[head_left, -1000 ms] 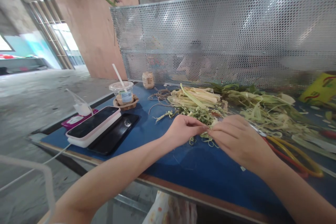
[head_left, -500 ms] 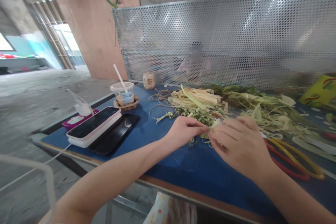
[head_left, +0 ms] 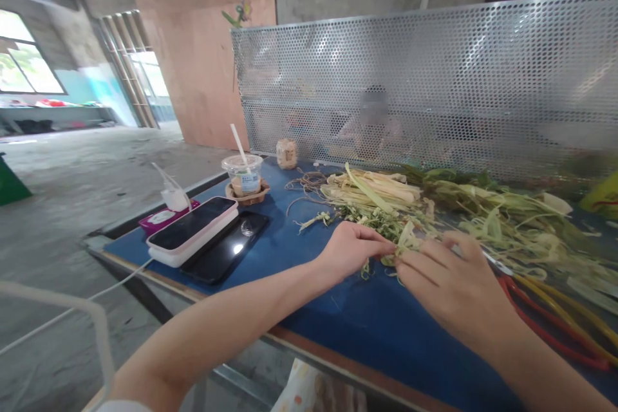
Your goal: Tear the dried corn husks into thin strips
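My left hand (head_left: pixel 355 248) is closed in a pinch, thumb and forefinger together, over the front of the blue table. Its fingertips meet those of my right hand (head_left: pixel 447 283), which is also closed, knuckles up. Between them is a pale green strip of husk (head_left: pixel 408 237), its end sticking up past the fingers; the gripped part is mostly hidden. Just behind the hands lies a heap of shredded green strips (head_left: pixel 386 224). Beyond it sits a bundle of pale yellow dried husks (head_left: pixel 376 188).
Loose green husks (head_left: pixel 512 203) spread to the right, with red (head_left: pixel 541 318) and yellow loops (head_left: pixel 570 309) nearer me. A lidded cup (head_left: pixel 245 179), a pink-edged phone (head_left: pixel 193 228) and a black phone (head_left: pixel 224 248) stand left. A perforated metal screen (head_left: pixel 309 84) closes the back.
The view has shifted slightly, so the table things sit lower and farther right. Both hands stay together at the strip; the right hand's fingers have moved a little and look less blurred.
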A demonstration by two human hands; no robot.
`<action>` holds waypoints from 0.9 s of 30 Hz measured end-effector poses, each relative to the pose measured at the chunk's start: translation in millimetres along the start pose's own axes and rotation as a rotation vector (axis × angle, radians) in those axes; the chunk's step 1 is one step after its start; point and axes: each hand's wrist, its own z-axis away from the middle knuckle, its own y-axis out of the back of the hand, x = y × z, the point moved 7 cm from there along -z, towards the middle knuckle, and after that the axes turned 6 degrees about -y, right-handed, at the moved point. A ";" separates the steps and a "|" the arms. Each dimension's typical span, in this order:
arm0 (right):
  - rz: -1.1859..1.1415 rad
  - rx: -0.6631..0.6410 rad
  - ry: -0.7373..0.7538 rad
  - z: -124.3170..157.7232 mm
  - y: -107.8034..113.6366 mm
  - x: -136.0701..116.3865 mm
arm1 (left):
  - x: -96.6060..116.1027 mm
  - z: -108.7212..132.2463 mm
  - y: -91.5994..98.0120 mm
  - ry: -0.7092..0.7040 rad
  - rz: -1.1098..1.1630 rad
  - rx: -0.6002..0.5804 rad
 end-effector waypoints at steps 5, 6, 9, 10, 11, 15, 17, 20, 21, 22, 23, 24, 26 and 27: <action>-0.112 0.017 0.004 1.1 -1.6 2.8 | 2.7 0.6 -0.7 -0.075 -0.055 -0.021; -0.124 0.029 0.007 2.0 -1.6 2.9 | 2.4 0.6 -1.2 -0.080 -0.058 -0.025; -0.158 0.060 0.001 5.6 -2.4 3.5 | 1.8 0.4 -2.3 -0.088 -0.067 -0.033; -0.165 0.070 -0.006 6.7 -2.8 3.7 | 1.9 0.4 -2.5 -0.092 -0.072 -0.033; -0.170 0.080 -0.013 7.7 -3.1 3.8 | 2.1 0.5 -2.4 -0.095 -0.077 -0.030; -0.196 0.119 -0.048 8.1 -3.2 3.8 | 2.2 0.3 -2.4 -0.111 -0.073 -0.026; -0.225 0.095 -0.075 7.0 -5.6 4.3 | 1.3 -0.3 -1.8 -0.121 -0.084 -0.024; -0.252 0.010 -0.120 6.9 -13.4 6.2 | -1.1 -1.7 1.2 -0.125 -0.132 -0.012; -0.250 -0.006 -0.136 7.6 -15.4 7.3 | -1.2 -2.1 2.5 -0.130 -0.151 -0.008; -0.247 -0.006 -0.151 8.4 -16.4 8.7 | -0.7 -2.3 3.7 -0.142 -0.169 -0.004; -0.245 0.004 -0.164 9.3 -16.6 10.0 | 0.7 -2.3 4.7 -0.160 -0.185 -0.001; -0.244 0.017 -0.169 10.1 -16.5 10.8 | 2.4 -2.2 5.3 -0.178 -0.200 -0.001; -0.244 0.053 -0.166 11.3 -15.1 11.3 | 5.2 -1.7 6.2 -0.197 -0.218 -0.001; -0.238 0.068 -0.158 11.8 -14.4 11.0 | 6.0 -1.5 6.3 -0.196 -0.225 -0.002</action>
